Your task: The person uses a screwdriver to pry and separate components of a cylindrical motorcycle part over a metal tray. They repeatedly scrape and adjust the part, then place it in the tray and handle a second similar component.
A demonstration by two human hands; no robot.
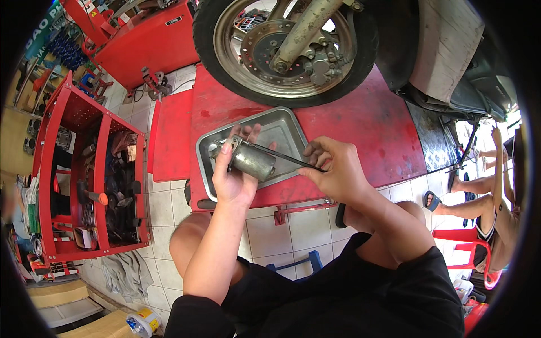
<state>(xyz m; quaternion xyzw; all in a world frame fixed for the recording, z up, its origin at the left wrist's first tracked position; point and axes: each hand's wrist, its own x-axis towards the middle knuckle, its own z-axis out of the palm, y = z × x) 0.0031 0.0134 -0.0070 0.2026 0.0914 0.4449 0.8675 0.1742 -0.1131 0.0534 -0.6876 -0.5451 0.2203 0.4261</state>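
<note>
A silvery metal cylinder, which looks like a starter motor [255, 162], rests in my left hand [232, 183], with the thumb and fingers wrapped around its end cap. My right hand [341, 169] grips one end of a thin dark rod-like tool [288, 158]. The rod slants along the motor, its other end reaching the end cap near my left fingers; exactly what it touches there is too small to make out. Below both hands a shallow metal tray [286, 130] sits on the red lift platform [360, 135].
A motorcycle front wheel [282, 96] with its brake disc stands on the platform beyond the tray. At left is a red tool cart [104, 186] full of parts. Under the platform's near edge is a blue stool [314, 261]. A seated person [484, 211] is at the right.
</note>
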